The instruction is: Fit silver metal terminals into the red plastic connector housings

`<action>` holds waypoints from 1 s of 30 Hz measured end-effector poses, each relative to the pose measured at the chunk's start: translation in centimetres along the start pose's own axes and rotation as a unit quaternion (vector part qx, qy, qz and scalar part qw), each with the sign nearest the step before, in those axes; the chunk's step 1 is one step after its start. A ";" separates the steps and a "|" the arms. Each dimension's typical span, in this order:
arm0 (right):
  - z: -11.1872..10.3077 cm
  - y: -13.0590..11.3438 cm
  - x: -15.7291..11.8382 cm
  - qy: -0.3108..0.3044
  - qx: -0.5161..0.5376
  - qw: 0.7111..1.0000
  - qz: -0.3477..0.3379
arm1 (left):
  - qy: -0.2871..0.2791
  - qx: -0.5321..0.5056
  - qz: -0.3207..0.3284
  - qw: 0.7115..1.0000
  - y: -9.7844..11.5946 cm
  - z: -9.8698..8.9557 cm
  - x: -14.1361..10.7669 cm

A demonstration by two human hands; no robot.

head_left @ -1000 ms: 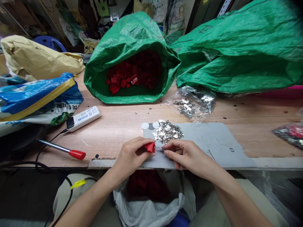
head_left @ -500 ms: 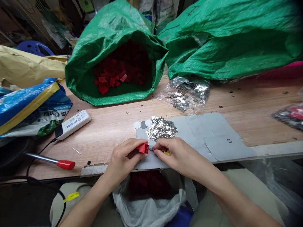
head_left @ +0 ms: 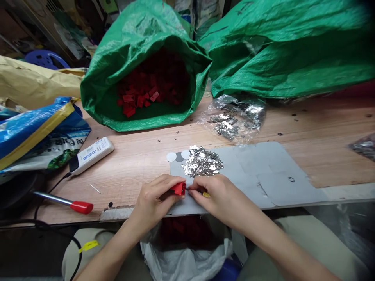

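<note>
Between the thumb and fingers of my left hand (head_left: 154, 195) is a small red plastic block (head_left: 179, 188), its hollow end turned to the right. My right hand (head_left: 218, 192) is closed on a thin metal tool with a yellow part (head_left: 206, 194). The tool's tip points at the block's open end; whether it touches inside cannot be seen. Just beyond both hands lies a pile of small shiny metal pieces (head_left: 203, 162) on a grey mat (head_left: 246, 168).
Behind, a green sack (head_left: 140, 47) gapes open with red blocks inside. A clear bag of metal pieces (head_left: 231, 125) lies before another green sack (head_left: 293, 58). At left are a white power strip (head_left: 93, 154) and a red-tipped lever (head_left: 82, 207). Below the table edge hangs a white sack (head_left: 187, 259).
Both hands stay close together at the red block, with only slight movement of the fingers and tool. The whole view has shifted a little.
</note>
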State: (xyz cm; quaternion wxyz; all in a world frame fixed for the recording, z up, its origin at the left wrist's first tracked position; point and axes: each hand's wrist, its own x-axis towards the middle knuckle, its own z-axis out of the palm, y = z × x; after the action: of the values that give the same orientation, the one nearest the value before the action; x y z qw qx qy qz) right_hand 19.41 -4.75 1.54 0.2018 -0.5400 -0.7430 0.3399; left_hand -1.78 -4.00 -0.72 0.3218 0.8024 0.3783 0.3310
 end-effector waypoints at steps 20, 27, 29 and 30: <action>0.7 -1.0 0.0 -0.018 -0.055 0.998 0.034 | -0.004 -0.008 -0.006 1.000 0.3 -0.1 0.0; 0.0 0.0 0.4 -0.032 0.068 0.996 0.037 | -0.009 -0.004 -0.012 1.000 0.3 0.0 -0.1; -0.7 0.7 0.6 -0.078 0.182 0.979 0.051 | 0.011 -0.043 -0.042 0.998 0.2 0.2 -0.3; -1.0 0.9 0.6 -0.099 0.233 0.966 0.058 | 0.036 -0.083 -0.071 0.993 0.3 0.2 -0.3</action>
State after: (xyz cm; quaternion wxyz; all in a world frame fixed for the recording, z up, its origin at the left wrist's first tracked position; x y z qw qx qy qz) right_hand 20.53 -3.73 1.52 0.2273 -0.4844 -0.6269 0.5663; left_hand -1.69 -4.45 -0.67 0.3958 0.7317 0.4171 0.3661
